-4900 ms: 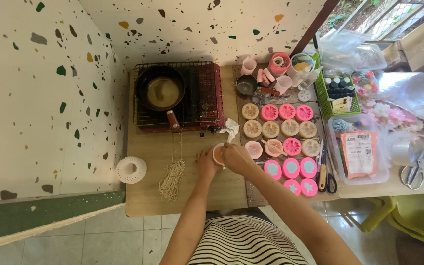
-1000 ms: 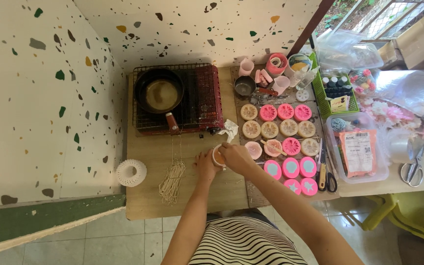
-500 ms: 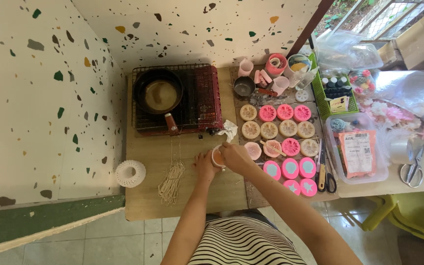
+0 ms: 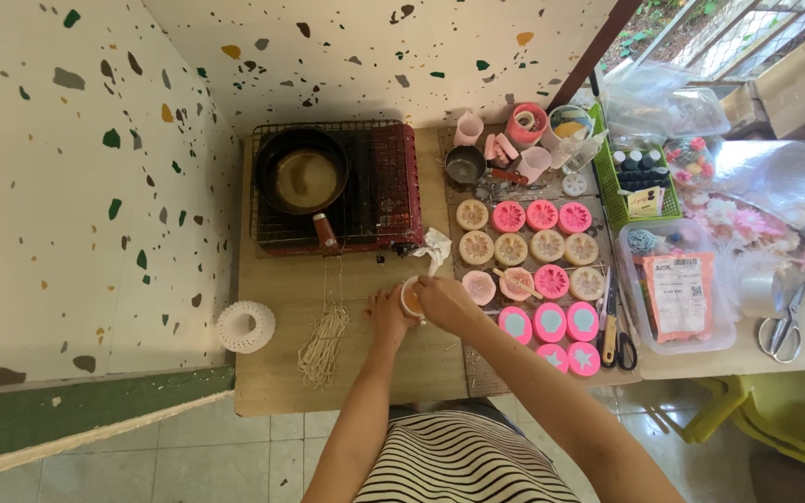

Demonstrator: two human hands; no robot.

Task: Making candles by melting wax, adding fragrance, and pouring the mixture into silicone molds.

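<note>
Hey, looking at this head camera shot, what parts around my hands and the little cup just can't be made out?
- Small cup: head view, mostly covered by the left hand and right hand; contents too small to tell.
- Right hand's fingertips: hidden over the cup, so any tool is unclear.
- Scissors: partly under clear plastic.
- Green basket: bottles too small to identify.

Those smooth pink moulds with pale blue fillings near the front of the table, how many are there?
5. Three in a row. Two star-filled ones sit below. The right arm may hide more to their left.
</note>
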